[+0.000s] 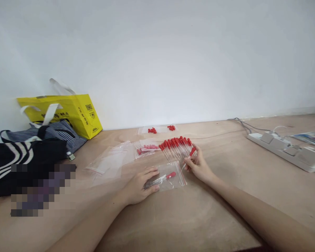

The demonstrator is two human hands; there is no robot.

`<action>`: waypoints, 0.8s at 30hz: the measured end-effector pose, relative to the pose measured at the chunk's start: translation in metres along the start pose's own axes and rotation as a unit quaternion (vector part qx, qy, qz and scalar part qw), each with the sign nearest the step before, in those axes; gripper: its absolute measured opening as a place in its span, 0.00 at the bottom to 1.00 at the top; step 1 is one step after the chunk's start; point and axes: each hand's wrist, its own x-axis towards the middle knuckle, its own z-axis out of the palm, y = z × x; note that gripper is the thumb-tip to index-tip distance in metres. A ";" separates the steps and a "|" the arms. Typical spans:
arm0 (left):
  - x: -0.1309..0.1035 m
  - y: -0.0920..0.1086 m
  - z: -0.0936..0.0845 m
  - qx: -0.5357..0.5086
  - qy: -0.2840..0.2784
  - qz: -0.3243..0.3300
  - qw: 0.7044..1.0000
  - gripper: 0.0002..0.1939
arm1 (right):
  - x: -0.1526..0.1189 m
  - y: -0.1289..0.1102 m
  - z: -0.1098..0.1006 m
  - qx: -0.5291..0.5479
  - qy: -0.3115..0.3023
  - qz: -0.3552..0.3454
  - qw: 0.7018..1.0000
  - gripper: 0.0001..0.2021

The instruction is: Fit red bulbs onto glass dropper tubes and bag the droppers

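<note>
My right hand (pixel 197 165) pinches a glass dropper with a red rubber bulb (pixel 192 151), tilted with its tip down by the zipped end of a clear zip-lock bag (pixel 162 183). The bag lies flat on the table, one red-bulbed dropper (pixel 170 175) showing inside it. My left hand (pixel 141 187) holds the bag's left end, fingers above and thumb below. Just behind, a row of several droppers (pixel 175 144) lies side by side, bulbs towards the wall. The tip of the held dropper is hard to make out.
Flat clear bags (pixel 107 161) lie to the left, near a bag of red-bulbed droppers (pixel 148 147). Loose red bulbs (pixel 152 130) rest on plastic by the wall. A yellow bag (pixel 86 115) and dark cloth bag (pixel 28 157) stand left; a power strip (pixel 286 150) lies right.
</note>
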 end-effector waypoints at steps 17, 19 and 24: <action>-0.001 0.002 0.001 0.008 0.024 -0.001 1.000 0.23 | -0.007 -0.004 0.007 -0.059 -0.143 0.115 0.981 0.18; -0.001 0.002 0.001 0.007 0.023 0.000 1.000 0.23 | -0.008 -0.007 0.008 -0.079 -0.183 0.111 0.974 0.15; -0.001 0.002 0.000 0.011 0.012 0.005 1.000 0.25 | -0.007 -0.005 0.014 -0.104 -0.166 0.080 0.977 0.11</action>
